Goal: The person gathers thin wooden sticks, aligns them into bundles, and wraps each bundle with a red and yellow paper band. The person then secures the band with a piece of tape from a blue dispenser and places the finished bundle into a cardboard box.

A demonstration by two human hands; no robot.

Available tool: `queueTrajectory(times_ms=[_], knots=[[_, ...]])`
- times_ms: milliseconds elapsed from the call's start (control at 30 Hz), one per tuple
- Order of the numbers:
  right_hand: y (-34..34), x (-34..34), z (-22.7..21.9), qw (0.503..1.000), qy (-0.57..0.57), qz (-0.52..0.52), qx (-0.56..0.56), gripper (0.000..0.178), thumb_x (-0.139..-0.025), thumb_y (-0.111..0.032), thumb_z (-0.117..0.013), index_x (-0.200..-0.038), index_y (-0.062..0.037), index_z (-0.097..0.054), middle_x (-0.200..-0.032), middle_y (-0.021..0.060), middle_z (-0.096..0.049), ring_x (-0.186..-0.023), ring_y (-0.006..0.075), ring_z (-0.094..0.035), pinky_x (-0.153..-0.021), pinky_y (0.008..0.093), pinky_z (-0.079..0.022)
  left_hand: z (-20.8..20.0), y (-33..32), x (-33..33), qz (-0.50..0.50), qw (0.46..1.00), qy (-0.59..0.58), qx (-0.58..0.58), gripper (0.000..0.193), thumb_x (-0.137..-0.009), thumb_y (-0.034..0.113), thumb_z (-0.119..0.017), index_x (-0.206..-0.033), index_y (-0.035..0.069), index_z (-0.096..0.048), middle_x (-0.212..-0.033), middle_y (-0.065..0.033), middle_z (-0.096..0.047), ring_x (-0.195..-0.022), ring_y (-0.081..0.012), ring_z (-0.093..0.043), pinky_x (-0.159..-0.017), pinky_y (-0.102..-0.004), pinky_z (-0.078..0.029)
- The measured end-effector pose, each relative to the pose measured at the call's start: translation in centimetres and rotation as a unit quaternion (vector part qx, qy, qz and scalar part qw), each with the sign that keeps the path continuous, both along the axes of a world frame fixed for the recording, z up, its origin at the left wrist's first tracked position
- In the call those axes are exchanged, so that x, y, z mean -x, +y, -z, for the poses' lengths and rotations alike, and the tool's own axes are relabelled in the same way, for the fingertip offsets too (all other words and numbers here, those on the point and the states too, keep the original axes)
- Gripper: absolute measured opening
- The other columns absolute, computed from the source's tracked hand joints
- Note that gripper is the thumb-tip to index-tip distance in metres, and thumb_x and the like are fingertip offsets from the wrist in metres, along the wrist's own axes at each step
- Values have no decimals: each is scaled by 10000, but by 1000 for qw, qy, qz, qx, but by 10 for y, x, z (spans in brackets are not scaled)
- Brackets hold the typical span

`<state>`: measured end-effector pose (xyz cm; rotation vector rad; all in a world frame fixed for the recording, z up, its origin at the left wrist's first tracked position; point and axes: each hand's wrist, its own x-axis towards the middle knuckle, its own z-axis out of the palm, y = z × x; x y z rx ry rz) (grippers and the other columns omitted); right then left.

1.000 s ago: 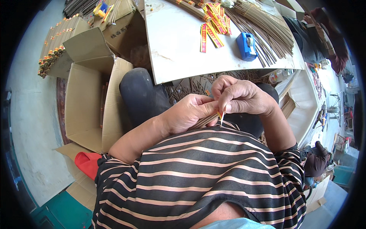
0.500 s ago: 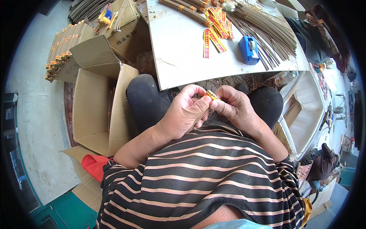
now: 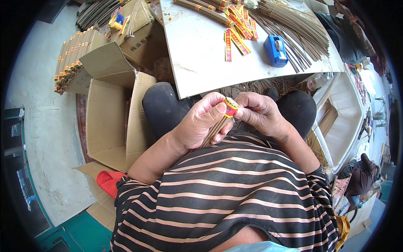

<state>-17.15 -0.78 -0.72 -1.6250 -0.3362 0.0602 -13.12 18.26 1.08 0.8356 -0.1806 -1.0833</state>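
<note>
A bundle of thin brown incense sticks is in my left hand, tilted, with its lower part running down toward my striped shirt. Around its upper end sits a red and yellow paper label band. My left thumb presses on the band's left side, and the fingers wrap behind the sticks. My right hand is closed in a pinch at the right edge of the band, with thumb and forefinger against the paper. Pale stick ends show at the bundle's top. Both hands are above my lap, just off the table's near edge.
On the white table are loose paper labels, a blue tape dispenser, banded bundles and loose sticks. An open cardboard box stands left, a white tub right. A co-worker's arm shows far right.
The bundle's top has turned to show more of the red band and the sticks below it. My right fingers have shifted slightly along the band's edge. The view has moved a little.
</note>
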Motion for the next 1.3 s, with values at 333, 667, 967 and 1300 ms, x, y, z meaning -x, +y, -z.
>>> queueTrajectory(times_ms=[333,667,967,1300], knots=[[-5,-2,4,992,41,-23,-113,273,-766,-203,-703,-920,-25,-566,-845,3,-544,-719,88,-497,-652,221,-447,7,-5,-6,76,992,39,96,335,-918,343,-489,-1083,56,-432,-709,-142,-539,-483,-131,-490,-419,-187,-408],[-16,-1,-7,991,-128,31,23,312,-731,-211,-723,-980,-36,-653,-851,50,-549,-863,187,-491,-791,292,-407,6,-19,-8,21,996,58,71,345,-900,270,-540,-1103,0,-471,-874,-146,-595,-706,-210,-622,-602,-297,-534],[-17,3,-16,971,-178,109,114,290,-689,-257,-759,-822,-32,-632,-805,75,-552,-796,208,-520,-711,309,-434,-23,-20,3,-65,839,-514,-166,305,-944,259,-465,-989,-28,-556,-895,-123,-574,-798,-164,-547,-715,-251,-447],[-30,-2,-10,972,-196,77,101,301,-650,-286,-775,-737,-65,-590,-775,51,-521,-765,204,-492,-659,301,-422,-19,-26,-6,78,975,-152,-141,360,-914,297,-529,-1085,-18,-554,-851,-26,-565,-768,-75,-524,-701,-177,-429]])
